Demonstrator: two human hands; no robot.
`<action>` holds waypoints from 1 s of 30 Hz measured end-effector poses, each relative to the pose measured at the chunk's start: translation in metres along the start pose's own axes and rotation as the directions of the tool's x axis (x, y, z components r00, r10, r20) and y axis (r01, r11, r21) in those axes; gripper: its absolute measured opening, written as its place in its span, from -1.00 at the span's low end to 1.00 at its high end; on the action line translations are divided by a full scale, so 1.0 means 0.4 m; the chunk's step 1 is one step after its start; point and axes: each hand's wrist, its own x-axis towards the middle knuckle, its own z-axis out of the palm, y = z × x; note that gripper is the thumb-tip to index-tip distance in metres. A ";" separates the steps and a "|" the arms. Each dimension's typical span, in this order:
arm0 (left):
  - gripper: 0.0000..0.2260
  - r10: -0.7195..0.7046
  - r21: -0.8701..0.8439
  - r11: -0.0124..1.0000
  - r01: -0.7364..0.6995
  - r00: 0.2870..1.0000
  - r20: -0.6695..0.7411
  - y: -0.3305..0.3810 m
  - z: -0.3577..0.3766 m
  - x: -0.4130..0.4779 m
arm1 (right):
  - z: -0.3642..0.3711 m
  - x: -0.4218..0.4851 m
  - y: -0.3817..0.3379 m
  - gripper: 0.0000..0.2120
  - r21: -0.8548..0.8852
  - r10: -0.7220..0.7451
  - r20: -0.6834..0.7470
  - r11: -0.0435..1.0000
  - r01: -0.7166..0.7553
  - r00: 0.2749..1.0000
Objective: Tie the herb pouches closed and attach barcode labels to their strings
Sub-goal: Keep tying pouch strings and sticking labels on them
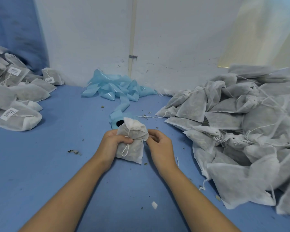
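**Both hands on one herb pouch at table centre**

Head view. We are looking down at our left hand (pixel 115 141), which is gripping a white herb pouch (pixel 131 144) from its left side, thumb curling across the front just under the gathered neck. The pouch is standing nearly upright between both hands, its lower edge close to the blue table (pixel 57 164); we cannot tell whether it is touching. A looped white string (pixel 125 150) is hanging down the pouch's front below the thumb.

Our right hand (pixel 159 143) is sitting against the pouch's right edge with fingers curled inward. The fingertips are turned away from us, so we cannot tell whether they are pinching fabric, string, or nothing.

Behind the pouch, a roll of pale blue backing tape (pixel 117 118) is lying partly hidden by the pouch top, its loose length trailing back into a crumpled heap (pixel 117 88) by the wall. A pile of unlabelled pouches (pixel 241 131) is filling the right side, running out of frame. Labelled pouches (pixel 15 97) are lying at the left, also cut off; barcode print is too small to read.
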 end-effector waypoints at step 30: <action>-0.76 -0.008 0.010 1.000 0.009 0.999 -0.052 0.004 0.004 -0.002 | -0.018 0.003 -0.015 -0.90 0.244 0.145 -0.081 0.962 -0.122 0.986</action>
